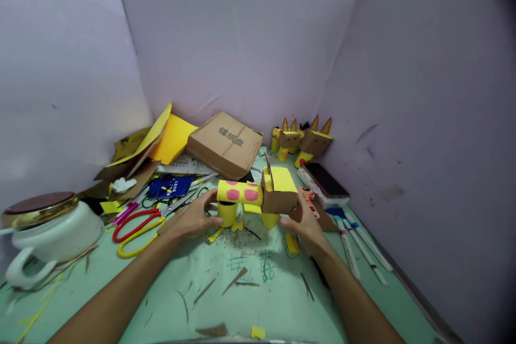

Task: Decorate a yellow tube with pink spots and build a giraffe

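A toy animal of yellow paper tubes and brown cardboard (pixel 237 192) stands in the middle of the green table. Pink spots mark its tube body, and its boxy cardboard head (pixel 279 201) points right. My left hand (pixel 197 216) is closed around the yellow leg at the body's left end, thumb in front. My right hand (pixel 305 221) is at the head's right side, its fingers partly hidden behind the cardboard and its thumb near the other yellow leg (pixel 270 220). Small yellow paper scraps (pixel 237 226) lie beneath the toy.
Similar cardboard-headed toys (pixel 314 142) stand in the back right corner. A cardboard box (pixel 226 145), yellow sheets (pixel 171 137), scissors (pixel 139 231) and a white lidded mug (pixel 56 231) are to the left. Rightward are a phone (pixel 325 180) and several markers (pixel 365 247). Pale panels (pixel 242 48) enclose the table.
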Tool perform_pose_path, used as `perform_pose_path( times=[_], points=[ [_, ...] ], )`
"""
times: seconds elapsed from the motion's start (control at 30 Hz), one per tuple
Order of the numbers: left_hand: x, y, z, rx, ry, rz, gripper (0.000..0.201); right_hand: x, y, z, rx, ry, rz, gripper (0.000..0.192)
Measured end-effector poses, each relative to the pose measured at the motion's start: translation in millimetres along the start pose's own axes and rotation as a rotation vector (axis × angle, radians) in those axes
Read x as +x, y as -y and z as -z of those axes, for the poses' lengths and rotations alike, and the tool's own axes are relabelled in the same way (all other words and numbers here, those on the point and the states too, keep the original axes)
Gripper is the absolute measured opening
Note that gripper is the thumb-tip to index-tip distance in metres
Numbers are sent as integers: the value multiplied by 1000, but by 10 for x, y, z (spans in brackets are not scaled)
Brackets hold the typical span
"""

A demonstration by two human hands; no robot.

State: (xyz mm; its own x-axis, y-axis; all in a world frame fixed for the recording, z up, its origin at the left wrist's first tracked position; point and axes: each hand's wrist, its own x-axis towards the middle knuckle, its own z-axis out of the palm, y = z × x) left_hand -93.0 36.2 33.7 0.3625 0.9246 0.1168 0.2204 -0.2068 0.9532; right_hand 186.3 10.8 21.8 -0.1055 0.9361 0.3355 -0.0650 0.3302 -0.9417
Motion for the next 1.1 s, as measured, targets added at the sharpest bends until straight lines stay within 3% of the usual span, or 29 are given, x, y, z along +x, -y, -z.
perform_pose_path(
  times=[0.13,0.3,0.5,0.73,0.87,1.1],
  points=[
    [-14,-32,-172,-13,-69,89,54,10,20,-44,22,9,-54,83],
    [46,41,-343,-62,-177,100,39,32,-173,-56,-6,-66,-134,61],
    [99,-66,-375,-172,-231,85,36,83,-243,-44,3,-123,-139,49],
    [124,-414,-298,-345,-253,17,51,280,193,-57,123,-68,-67,57],
    [154,-679,-277,-502,-258,-58,55,414,489,-118,248,-63,-64,50],
    [155,-1038,-243,-608,-92,-210,52,641,811,-99,276,-75,-1,37]
  ],
)
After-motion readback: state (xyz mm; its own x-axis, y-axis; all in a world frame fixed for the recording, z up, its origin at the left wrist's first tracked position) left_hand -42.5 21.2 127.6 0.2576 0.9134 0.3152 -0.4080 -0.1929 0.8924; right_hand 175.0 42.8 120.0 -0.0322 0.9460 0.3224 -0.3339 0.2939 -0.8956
